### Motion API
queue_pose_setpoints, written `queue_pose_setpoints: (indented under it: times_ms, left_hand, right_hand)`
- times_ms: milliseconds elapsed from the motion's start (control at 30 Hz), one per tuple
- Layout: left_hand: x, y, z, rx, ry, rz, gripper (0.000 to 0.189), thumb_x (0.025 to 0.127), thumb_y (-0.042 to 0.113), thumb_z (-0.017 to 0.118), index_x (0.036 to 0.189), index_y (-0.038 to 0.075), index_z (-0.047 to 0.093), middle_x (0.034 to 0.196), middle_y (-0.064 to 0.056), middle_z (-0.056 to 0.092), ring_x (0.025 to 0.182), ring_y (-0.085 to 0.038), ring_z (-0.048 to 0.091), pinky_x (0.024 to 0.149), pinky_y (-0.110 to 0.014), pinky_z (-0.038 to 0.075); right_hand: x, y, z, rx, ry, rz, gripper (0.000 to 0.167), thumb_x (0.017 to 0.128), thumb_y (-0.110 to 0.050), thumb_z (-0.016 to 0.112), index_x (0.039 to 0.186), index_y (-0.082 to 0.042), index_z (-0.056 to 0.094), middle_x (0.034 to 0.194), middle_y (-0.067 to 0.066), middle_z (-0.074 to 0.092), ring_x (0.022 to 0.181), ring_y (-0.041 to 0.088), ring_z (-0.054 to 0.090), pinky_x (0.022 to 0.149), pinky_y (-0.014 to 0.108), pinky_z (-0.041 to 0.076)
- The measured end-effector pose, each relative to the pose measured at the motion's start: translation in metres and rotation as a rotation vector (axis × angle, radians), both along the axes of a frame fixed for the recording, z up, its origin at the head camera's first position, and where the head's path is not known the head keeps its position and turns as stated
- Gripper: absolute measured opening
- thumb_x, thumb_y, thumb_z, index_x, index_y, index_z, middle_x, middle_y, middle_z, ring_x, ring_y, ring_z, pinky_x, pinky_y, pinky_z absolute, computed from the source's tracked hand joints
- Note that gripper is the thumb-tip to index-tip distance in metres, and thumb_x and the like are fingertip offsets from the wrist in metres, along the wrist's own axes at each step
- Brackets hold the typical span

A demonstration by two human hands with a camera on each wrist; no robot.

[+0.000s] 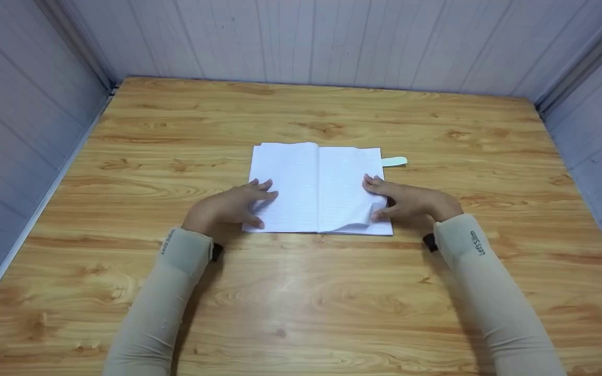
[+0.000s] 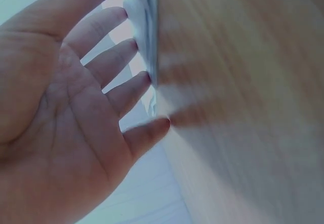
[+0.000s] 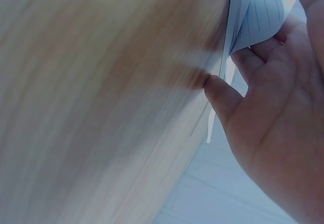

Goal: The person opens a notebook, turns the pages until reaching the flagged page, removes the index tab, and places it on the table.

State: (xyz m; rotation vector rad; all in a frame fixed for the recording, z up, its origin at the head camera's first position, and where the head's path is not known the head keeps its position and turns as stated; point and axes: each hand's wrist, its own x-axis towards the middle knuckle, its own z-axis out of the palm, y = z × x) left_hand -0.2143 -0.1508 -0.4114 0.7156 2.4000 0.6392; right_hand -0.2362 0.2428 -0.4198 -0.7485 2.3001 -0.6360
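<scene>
A notebook [image 1: 293, 183] with white lined pages lies open on the wooden table. My left hand [image 1: 235, 203] rests at its left edge, fingers spread and fingertips over the left page. In the left wrist view, the left hand [image 2: 76, 102] shows its palm and loosely extended fingers. At the opposite edge is my right hand [image 1: 411, 201], its fingers on the right page and its thumb apart from them, touching the raised lower corner. The right wrist view shows a curled page [image 3: 260, 19] partly covering the fingers of the right hand [image 3: 278, 102].
A pale green strip [image 1: 395, 161] sticks out from the notebook's right edge. The wooden table [image 1: 301, 303] extends around the notebook. Panelled walls [image 1: 290, 42] stand behind it and on both sides.
</scene>
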Motion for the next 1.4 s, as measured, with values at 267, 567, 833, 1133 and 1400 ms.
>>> queue_pose_setpoints:
  times_ms: [267,567,833,1133,1400]
  left_hand:
    - [-0.002,0.009,0.0,-0.026,0.154,-0.004,0.066,0.09,0.018,0.067,0.148,0.009,0.037,0.156,-0.014,0.03,0.146,-0.031,0.024,0.12,-0.045,0.02]
    - [-0.003,0.027,-0.004,0.07,0.351,0.021,0.055,0.087,0.023,0.071,0.136,0.003,0.054,0.133,-0.017,0.057,0.127,-0.031,0.05,0.11,-0.042,0.038]
    - [0.004,0.062,-0.003,0.198,0.363,0.014,0.049,0.085,0.027,0.074,0.125,0.002,0.063,0.122,-0.012,0.065,0.116,-0.026,0.058,0.103,-0.038,0.045]
    - [0.009,0.104,-0.003,0.221,0.332,-0.022,0.046,0.084,0.027,0.074,0.124,0.004,0.064,0.122,-0.009,0.067,0.114,-0.022,0.061,0.1,-0.035,0.048]
    - [0.013,0.136,-0.001,0.169,0.32,-0.092,0.046,0.085,0.027,0.073,0.126,0.007,0.064,0.123,-0.007,0.066,0.111,-0.018,0.062,0.098,-0.032,0.049]
  right_hand:
    - [0.001,0.0,0.002,0.013,-0.02,-0.014,0.087,0.092,-0.039,0.061,0.154,-0.01,0.008,0.163,0.004,-0.007,0.149,0.025,-0.009,0.121,0.049,0.005]
    - [0.002,-0.001,0.001,0.024,-0.02,-0.026,0.088,0.091,-0.043,0.06,0.154,-0.012,0.008,0.163,0.003,-0.007,0.149,0.025,-0.01,0.121,0.05,0.004]
    - [0.001,-0.001,0.001,0.044,-0.025,-0.039,0.088,0.091,-0.045,0.06,0.155,-0.015,0.008,0.162,0.0,-0.007,0.149,0.024,-0.011,0.121,0.05,0.003]
    - [0.0,0.0,0.0,0.031,-0.012,-0.022,0.088,0.091,-0.045,0.06,0.155,-0.011,0.009,0.163,0.004,-0.006,0.149,0.028,-0.01,0.12,0.052,0.003]
    - [0.001,0.0,0.001,0.051,0.006,-0.029,0.088,0.091,-0.05,0.059,0.155,-0.016,0.01,0.163,0.001,-0.004,0.15,0.025,-0.007,0.12,0.051,0.005]
